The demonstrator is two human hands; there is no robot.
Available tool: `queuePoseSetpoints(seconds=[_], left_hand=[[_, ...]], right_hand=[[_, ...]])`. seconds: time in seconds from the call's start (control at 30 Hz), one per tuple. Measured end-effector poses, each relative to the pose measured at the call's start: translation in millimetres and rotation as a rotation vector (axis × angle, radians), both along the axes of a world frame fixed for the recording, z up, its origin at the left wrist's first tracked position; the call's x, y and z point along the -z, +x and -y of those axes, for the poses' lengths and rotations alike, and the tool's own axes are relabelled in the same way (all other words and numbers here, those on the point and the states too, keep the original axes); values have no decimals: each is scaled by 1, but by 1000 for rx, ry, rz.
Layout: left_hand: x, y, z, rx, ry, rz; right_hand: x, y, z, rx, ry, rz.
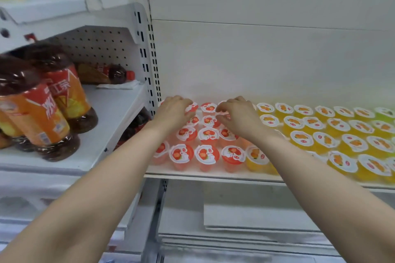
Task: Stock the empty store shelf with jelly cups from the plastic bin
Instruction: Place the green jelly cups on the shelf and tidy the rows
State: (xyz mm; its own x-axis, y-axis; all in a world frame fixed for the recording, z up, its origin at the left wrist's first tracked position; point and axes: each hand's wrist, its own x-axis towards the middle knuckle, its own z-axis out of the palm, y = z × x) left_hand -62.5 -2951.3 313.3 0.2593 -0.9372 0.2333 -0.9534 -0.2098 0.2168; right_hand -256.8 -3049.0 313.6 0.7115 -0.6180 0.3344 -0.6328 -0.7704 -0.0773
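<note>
Several red strawberry jelly cups [207, 154] stand in rows on the left part of the white shelf [213, 175]. To their right stand several orange jelly cups [324, 126], with a green one [384, 113] at the far right. My left hand [174, 111] reaches to the back left and its curled fingers grip a red cup [191, 107]. My right hand [237, 116] is beside it at the back row, fingers curled round another red cup [223, 113]. The plastic bin is not in view.
A slotted upright [152, 60] separates this shelf from the left bay, where large tea bottles [36, 111] stand and one bottle [115, 73] lies at the back. White boards [256, 220] lie stacked on the level below.
</note>
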Motion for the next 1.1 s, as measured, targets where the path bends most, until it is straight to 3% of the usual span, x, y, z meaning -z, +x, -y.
queuePoseSetpoints(seconds=[0.33,0.77,1.1], left_hand=[[0,24,51,8,181,29],[13,36,65,27,84,-45],[-1,31,39,70,16,-14]], right_hand=[[2,48,43,45,104,-121],[19,59,52,48,137,61],[5,40,53,10,109,58]])
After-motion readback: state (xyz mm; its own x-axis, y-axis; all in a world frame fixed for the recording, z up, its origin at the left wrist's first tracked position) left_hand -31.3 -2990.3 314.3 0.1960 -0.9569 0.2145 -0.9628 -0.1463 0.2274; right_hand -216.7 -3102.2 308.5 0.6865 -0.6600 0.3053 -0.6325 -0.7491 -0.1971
